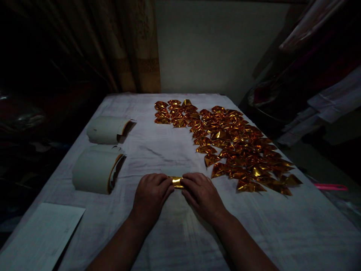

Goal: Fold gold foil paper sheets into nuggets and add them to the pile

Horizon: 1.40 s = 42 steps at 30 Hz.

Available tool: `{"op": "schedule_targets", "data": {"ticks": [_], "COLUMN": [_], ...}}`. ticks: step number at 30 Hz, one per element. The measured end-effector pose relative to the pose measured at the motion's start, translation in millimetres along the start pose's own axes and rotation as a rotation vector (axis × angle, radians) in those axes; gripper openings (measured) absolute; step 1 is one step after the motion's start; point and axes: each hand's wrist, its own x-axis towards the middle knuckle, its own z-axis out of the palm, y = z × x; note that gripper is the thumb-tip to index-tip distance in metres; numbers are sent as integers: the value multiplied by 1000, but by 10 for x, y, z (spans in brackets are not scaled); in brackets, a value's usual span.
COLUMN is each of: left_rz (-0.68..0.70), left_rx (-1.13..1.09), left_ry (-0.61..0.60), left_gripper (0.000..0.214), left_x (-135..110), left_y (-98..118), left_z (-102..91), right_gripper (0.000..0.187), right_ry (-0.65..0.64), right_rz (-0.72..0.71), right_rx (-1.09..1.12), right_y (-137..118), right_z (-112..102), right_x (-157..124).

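A small rolled piece of gold foil paper (177, 182) lies across the front middle of the table. Its left end is gripped by my left hand (152, 194), with the fingers curled over it. On the opposite end my right hand (201, 194) is closed in the same way. Only the shiny middle of the foil shows between the two hands; both ends are hidden under the fingers. Many folded gold foil pieces (234, 145) cover the right side and far middle of the table in loose rows.
Two curved stacks of pale-backed sheets (91, 169) rest at the left. A flat white sheet or booklet (42, 233) lies at the near left corner of the cloth-covered table (160, 150). Beyond the right edge is a pink handle (331, 187). A curtain (132, 45) hangs behind.
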Motion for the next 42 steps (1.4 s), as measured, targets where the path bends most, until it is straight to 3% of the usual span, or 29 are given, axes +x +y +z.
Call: {"op": "schedule_targets", "data": {"ticks": [8,11,18,26,42], "left_rz": [2,61,137,169,191], "left_rx": [3,-22,-91,-98,-107], "left_ry": [41,88,43,-19,-78], "left_gripper": [17,20,32,38,42], "left_x": [8,-35,-210,-226,-240], "left_y": [-1,46,98,43,17], "left_z": [-8,17,149,88,64], "right_gripper": [19,14,12,7,10], "right_ry": [110,121,125,116,136], "right_rz": [-42,-76,-131,-32,161], "right_rx": [-66,-33,71,72,73], "right_y": [62,8,-28,95,-31], "right_z": [66,79,66,49,93], "right_x": [-3,6,12,-34,6]}}
